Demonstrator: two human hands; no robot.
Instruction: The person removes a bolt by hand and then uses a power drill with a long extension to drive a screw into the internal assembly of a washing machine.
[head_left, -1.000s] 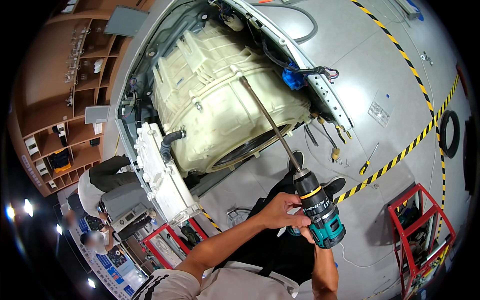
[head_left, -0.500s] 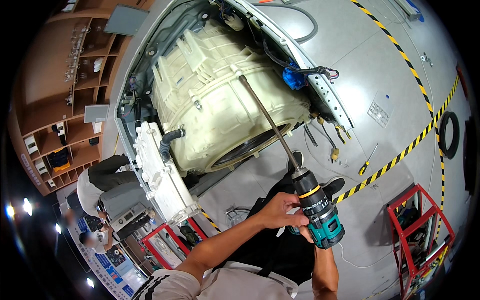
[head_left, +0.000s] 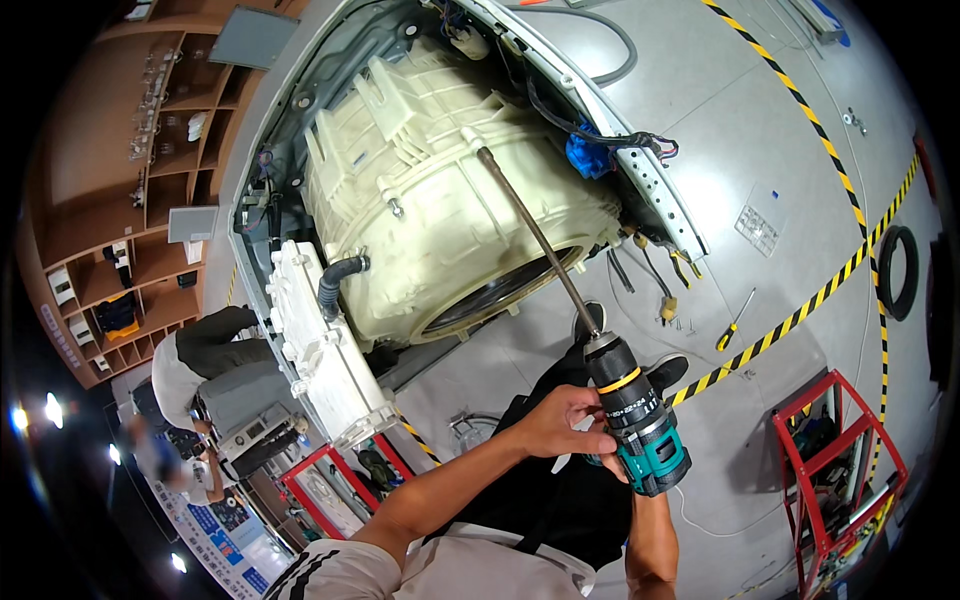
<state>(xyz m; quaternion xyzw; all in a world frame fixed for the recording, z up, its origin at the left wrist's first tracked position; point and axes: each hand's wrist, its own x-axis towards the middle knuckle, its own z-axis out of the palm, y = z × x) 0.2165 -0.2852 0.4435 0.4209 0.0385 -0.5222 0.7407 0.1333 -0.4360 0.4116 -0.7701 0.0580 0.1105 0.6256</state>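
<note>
Above the grey tiled floor (head_left: 780, 350), left fingers (head_left: 583, 398) curl against a teal-and-black plastic drill (head_left: 655, 455) (white markings (head_left: 634, 408) ring its collar), its long steel bit (head_left: 541, 240) reaching the cream plastic tub (head_left: 430, 265); right fingers (head_left: 614, 468), mostly hidden, I cannot tell.

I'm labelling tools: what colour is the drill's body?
Teal and black: the drill's body, best in the head view.

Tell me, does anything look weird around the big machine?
Yes: a yellow-handled screwdriver lies loose on the floor, where someone could step on it, and a wire plug near the pale tub seems unconnected.
</note>
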